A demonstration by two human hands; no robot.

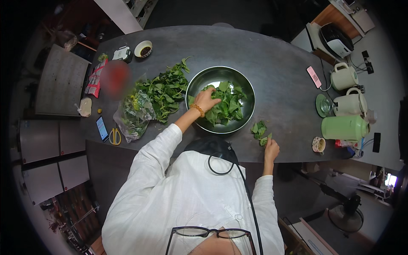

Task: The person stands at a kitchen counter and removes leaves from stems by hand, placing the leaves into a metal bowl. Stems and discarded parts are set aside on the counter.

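My left hand (207,100), with a beaded bracelet on its wrist, reaches into a wide stainless steel bowl (251,105). Its thumb and fingers are apart over the loose green leaves (230,105) inside; the fingertips touch or almost touch them. To the right of the bowl, my right hand (271,150) is at the table's near edge. Its fingers close on the near end of a small leafy sprig (262,131), most of which lies on the tabletop. Left of the bowl is a large heap of leafy stems (169,92), partly in a clear plastic bag (134,119).
Yellow-handled scissors (115,136) and a phone (102,128) lie at the near left. A small bowl of dark sauce (143,49) stands at the far left. On the right are a green thermos (344,127), two kettles (345,76), a patterned cup (318,144) and a pink phone (314,77).
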